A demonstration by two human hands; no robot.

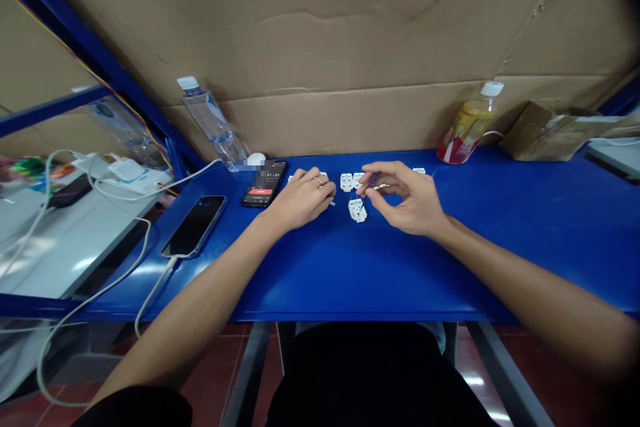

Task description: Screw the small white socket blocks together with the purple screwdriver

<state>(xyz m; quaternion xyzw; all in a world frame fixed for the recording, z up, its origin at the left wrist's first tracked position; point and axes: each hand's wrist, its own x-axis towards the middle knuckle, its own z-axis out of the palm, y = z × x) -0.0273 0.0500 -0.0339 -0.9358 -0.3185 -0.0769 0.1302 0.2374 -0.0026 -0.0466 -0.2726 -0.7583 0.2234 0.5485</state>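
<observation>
My left hand (306,195) rests on the blue table, its fingers bent down and drawn together over some small white plastic parts. What its fingertips hold, if anything, is hidden. My right hand (411,199) is raised a little, thumb and fingers closed around a slim purple-handled tool (374,179) that resembles a small screwdriver. Its thin dark shaft points down at a white plastic piece (357,209) lying flat between my hands. Just behind that piece, another white plastic piece (347,182) sits in a row with similar ones, partly covered by my right hand.
Left of my hands lie a lit phone (266,183) and a dark phone (195,227) on a white cable. A water bottle (215,123) leans against the cardboard backing. At the back right stand a drink bottle (467,125) and a cardboard box (543,137).
</observation>
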